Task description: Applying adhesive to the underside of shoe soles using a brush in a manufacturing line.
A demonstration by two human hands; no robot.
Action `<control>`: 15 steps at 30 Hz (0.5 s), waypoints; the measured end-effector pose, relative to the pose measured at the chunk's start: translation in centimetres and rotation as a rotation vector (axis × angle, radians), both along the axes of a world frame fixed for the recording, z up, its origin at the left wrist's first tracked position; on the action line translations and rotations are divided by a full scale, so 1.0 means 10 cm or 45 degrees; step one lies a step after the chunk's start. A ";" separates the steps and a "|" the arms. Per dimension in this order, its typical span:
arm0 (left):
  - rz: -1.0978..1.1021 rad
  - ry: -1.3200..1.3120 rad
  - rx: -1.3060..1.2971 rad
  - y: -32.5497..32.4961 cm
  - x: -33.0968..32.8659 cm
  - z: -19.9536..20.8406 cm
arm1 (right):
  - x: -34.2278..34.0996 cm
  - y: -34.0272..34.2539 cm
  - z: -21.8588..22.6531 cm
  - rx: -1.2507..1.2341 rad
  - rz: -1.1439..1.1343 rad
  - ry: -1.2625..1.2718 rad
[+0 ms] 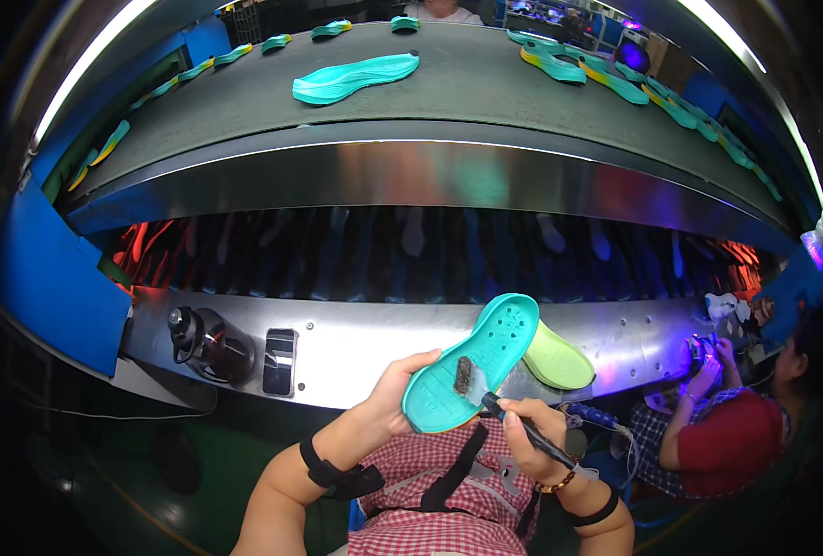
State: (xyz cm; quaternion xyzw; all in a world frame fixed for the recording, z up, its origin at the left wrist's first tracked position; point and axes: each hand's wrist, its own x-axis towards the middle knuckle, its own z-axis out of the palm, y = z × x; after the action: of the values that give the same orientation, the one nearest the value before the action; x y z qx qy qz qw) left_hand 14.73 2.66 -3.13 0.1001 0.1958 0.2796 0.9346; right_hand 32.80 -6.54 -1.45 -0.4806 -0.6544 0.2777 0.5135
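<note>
My left hand (391, 397) grips a turquoise shoe sole (434, 397) by its left edge near the heel. The sole tilts away to the upper right, its inner face up, with a group of small holes near the toe. My right hand (534, 435) is closed round the black handle of a brush (464, 375). Its dark bristles rest on the middle of the sole's inner face, and a whitish part sits between bristles and handle. Partly hidden behind the turquoise sole, a light green sole (559, 357) lies on the metal ledge (365, 324).
On the ledge at left stand a dark bottle (217, 347) and a phone (280, 361). Above the ledge, a wide belt (467, 83) carries a turquoise sole (356, 79) and several others along its edges. A co-worker in red (731, 440) sits at right.
</note>
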 end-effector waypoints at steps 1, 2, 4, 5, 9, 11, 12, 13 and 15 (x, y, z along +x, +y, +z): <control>-0.022 -0.026 -0.001 0.00 0.01 0.02 | 0.00 -0.01 -0.01 0.008 0.000 -0.027; -0.023 -0.028 -0.001 0.00 0.02 0.01 | 0.00 -0.02 -0.01 0.016 0.000 -0.054; 0.040 -0.007 -0.078 -0.01 0.03 0.00 | 0.00 0.01 0.00 0.134 0.011 -0.163; 0.040 -0.006 -0.077 -0.01 0.02 -0.01 | 0.01 0.04 -0.03 0.306 0.067 -0.325; 0.059 0.059 -0.081 -0.01 0.02 -0.03 | 0.03 0.09 -0.11 0.593 0.193 -0.675; 0.066 0.098 -0.064 -0.02 0.02 -0.03 | 0.04 0.13 -0.10 0.649 0.285 -0.751; 0.104 0.076 -0.075 -0.03 0.03 -0.05 | 0.03 0.13 -0.11 0.649 0.287 -0.755; 0.142 0.054 -0.086 -0.03 0.04 -0.05 | 0.02 0.13 -0.14 0.676 0.259 -0.799; 0.148 0.054 -0.074 -0.02 0.05 -0.05 | 0.00 0.14 -0.18 0.713 0.214 -0.834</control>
State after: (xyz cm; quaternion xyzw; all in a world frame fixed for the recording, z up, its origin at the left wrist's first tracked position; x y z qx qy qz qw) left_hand 15.24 2.48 -3.63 0.0674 0.2292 0.3253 0.9149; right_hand 32.80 -5.15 -3.23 -0.3305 -0.8695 -0.0367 0.3651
